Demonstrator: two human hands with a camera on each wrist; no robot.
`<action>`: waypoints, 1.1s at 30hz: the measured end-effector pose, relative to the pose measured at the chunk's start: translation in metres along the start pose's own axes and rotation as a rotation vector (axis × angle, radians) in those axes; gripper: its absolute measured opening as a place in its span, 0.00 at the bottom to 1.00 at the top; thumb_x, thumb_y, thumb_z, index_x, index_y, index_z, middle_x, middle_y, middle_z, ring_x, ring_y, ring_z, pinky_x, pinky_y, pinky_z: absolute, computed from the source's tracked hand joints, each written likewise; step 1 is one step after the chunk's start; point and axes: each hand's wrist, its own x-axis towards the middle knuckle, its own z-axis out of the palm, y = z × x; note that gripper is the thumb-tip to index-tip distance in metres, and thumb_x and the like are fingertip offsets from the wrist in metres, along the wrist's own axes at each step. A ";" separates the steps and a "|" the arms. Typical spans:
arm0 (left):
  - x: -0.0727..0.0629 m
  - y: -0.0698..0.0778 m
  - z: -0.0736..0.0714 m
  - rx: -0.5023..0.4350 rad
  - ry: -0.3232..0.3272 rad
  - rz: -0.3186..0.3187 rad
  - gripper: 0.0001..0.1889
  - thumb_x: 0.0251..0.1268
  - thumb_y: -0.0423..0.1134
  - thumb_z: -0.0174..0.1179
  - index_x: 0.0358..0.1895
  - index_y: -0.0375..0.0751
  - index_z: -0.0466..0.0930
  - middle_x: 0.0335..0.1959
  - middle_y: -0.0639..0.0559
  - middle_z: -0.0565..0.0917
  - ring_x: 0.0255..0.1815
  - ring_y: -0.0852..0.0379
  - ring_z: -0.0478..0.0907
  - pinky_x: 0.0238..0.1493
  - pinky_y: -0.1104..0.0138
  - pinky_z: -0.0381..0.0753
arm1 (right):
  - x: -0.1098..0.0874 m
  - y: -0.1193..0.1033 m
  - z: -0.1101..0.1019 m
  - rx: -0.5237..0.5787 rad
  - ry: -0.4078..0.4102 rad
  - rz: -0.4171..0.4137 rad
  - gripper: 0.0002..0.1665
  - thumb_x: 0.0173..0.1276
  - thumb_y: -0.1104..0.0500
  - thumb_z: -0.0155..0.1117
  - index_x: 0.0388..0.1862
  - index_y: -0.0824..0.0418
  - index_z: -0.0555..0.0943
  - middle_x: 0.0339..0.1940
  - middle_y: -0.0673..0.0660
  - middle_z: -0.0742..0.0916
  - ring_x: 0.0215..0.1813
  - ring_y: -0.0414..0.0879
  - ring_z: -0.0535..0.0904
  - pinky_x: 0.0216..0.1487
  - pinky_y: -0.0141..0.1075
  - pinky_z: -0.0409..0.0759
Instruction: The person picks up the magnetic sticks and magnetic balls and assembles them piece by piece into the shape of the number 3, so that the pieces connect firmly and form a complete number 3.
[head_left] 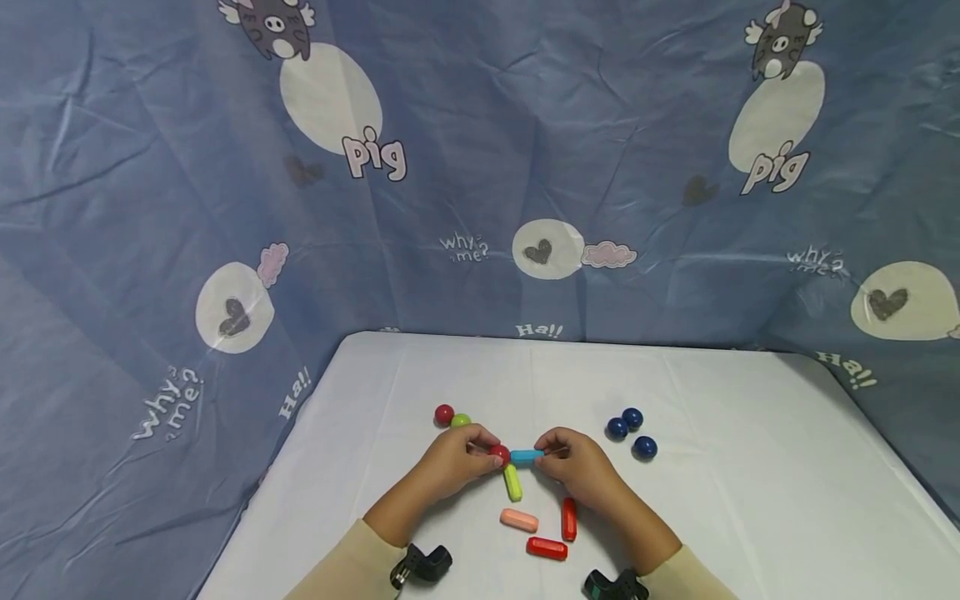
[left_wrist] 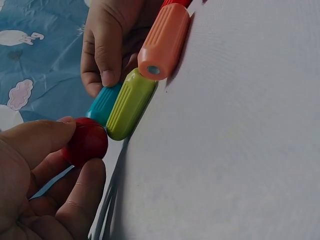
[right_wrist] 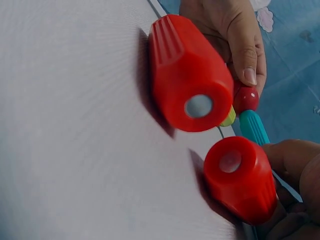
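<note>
Over the middle of the white table, my left hand pinches a red ball between thumb and fingers. My right hand pinches the far end of a light blue rod, whose other end meets the ball. A yellow-green rod runs from the ball toward the near side. Behind my left hand, a second red ball sits beside a green ball, which the hand partly covers. Nearer the front lie an orange-pink rod and two red rods, one close below my right hand.
Three dark blue balls are grouped to the right of my right hand. The white tabletop extends to both sides. A blue printed cloth hangs behind the table and along its sides. Each wrist wears a black device.
</note>
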 end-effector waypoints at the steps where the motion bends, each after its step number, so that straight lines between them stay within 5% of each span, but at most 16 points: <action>1: 0.000 0.000 0.000 -0.001 0.002 -0.007 0.10 0.64 0.42 0.74 0.46 0.50 0.87 0.38 0.59 0.87 0.35 0.60 0.80 0.35 0.67 0.80 | 0.000 0.000 0.000 0.000 0.002 0.003 0.09 0.67 0.61 0.76 0.43 0.53 0.85 0.39 0.49 0.88 0.42 0.45 0.82 0.41 0.35 0.83; 12: 0.011 0.001 0.001 0.011 0.026 -0.010 0.11 0.62 0.42 0.75 0.46 0.49 0.88 0.38 0.58 0.86 0.35 0.58 0.79 0.35 0.65 0.78 | -0.002 -0.003 -0.002 -0.001 0.073 0.034 0.09 0.68 0.64 0.73 0.43 0.52 0.85 0.40 0.48 0.88 0.43 0.45 0.81 0.39 0.35 0.82; 33: 0.010 -0.005 0.006 0.042 0.026 0.033 0.09 0.63 0.40 0.74 0.45 0.47 0.88 0.35 0.59 0.87 0.35 0.62 0.82 0.36 0.70 0.82 | -0.009 -0.006 -0.002 -0.033 0.060 0.059 0.07 0.67 0.61 0.76 0.40 0.52 0.85 0.34 0.49 0.87 0.35 0.45 0.80 0.34 0.36 0.82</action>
